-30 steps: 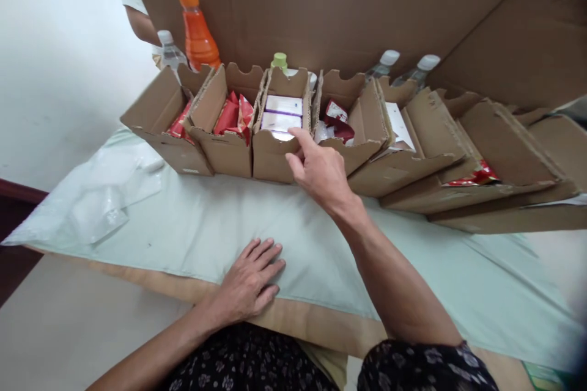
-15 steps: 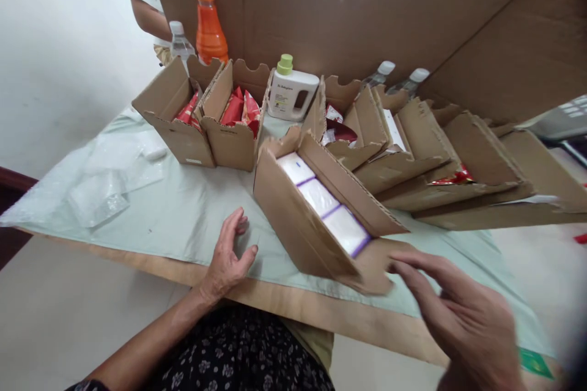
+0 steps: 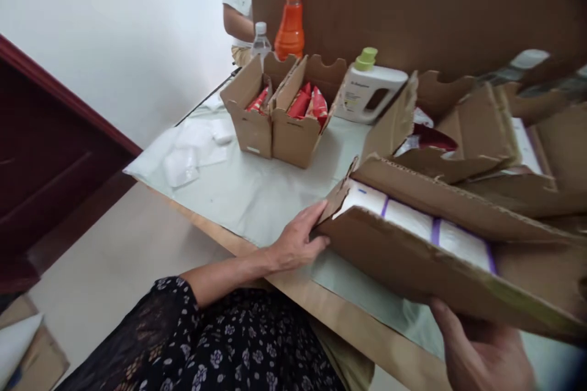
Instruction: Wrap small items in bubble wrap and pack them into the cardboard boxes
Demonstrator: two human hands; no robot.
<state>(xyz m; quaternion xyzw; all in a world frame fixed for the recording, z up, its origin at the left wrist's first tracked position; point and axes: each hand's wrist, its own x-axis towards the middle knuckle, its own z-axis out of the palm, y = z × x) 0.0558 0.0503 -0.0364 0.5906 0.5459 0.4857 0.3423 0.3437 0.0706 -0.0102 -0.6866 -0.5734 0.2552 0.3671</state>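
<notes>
In the head view, your left hand has now joined in, clasping the left corner of the carton. Your right hand grips its near-right underside, fingers partly hidden. Swung out to near right, it's now held two-handed.

Black top, small pale flowers scattered over; left sleeve black, lacy, flower-dotted near cuff; olive cloth below.
</notes>
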